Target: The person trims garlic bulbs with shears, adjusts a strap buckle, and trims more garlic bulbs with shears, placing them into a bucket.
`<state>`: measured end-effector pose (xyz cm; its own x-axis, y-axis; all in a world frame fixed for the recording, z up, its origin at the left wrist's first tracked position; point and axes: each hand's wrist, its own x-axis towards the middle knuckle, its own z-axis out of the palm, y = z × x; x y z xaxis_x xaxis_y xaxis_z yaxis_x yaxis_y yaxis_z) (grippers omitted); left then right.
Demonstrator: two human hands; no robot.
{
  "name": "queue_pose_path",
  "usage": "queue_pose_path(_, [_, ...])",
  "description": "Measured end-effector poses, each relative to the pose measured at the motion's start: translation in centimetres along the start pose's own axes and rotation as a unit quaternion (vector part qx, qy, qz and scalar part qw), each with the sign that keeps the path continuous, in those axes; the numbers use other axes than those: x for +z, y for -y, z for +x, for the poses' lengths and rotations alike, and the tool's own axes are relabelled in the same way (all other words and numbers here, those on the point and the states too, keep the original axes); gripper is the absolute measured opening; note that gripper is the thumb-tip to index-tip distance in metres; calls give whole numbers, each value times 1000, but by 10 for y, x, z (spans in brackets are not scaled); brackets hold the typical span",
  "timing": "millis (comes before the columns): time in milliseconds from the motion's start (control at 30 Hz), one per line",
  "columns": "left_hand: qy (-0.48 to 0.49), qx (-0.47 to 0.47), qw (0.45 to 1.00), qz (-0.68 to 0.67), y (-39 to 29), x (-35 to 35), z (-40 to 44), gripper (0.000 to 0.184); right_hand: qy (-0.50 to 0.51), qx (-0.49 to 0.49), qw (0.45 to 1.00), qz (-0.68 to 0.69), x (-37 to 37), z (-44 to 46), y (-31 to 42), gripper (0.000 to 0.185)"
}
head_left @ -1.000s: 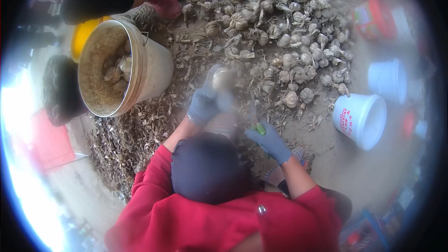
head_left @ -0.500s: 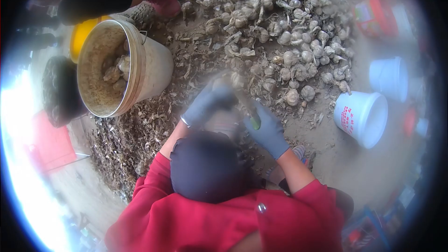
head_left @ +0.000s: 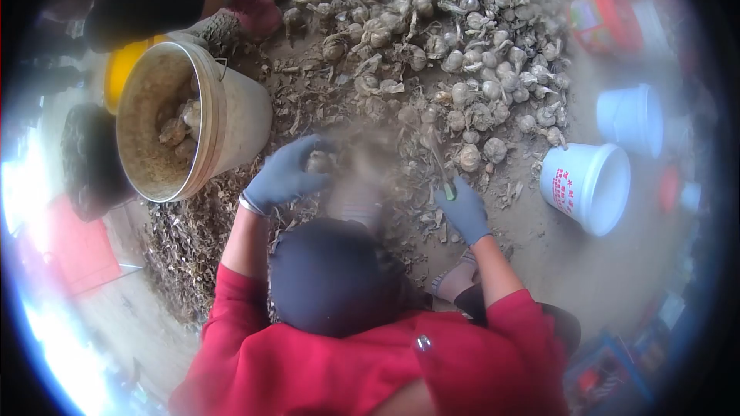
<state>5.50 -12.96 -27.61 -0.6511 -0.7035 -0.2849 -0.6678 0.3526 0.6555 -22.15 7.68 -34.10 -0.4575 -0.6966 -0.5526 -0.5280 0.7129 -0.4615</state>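
- Left hand, grey-gloved: having moved outward from the right hand since the earlier frame, now sitting nearer the large bucket; fingers and thumb closing around a garlic bulb.
- Right hand, grey-gloved: also having drawn away from the centre; gripping a green-handled tool, its narrow end pointing toward the loose garlic.
- Garlic bulb: resting in the left hand's grasp, well apart from the tool.
- Large bucket, pale and soiled inside: leaning on its side at the left, its mouth facing left; holding several bulbs.
- Yellow container: standing partly hidden behind the large bucket.
- Loose garlic, stalks attached to many: spreading over the ground beyond the hands.
- Dry debris: covering the ground below the large bucket.
- White bucket, red lettering: lying tilted at the right; a pale blue bucket and a red container showing farther off, blurring.
- Another person's limb, dark-clad: extending in at upper left.
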Motion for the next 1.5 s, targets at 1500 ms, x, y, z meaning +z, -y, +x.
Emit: queue_pose_path(1500, [172,-35,866,-467,-7,87,41,81,-57,-192,967,-154,-26,-43,42,63])
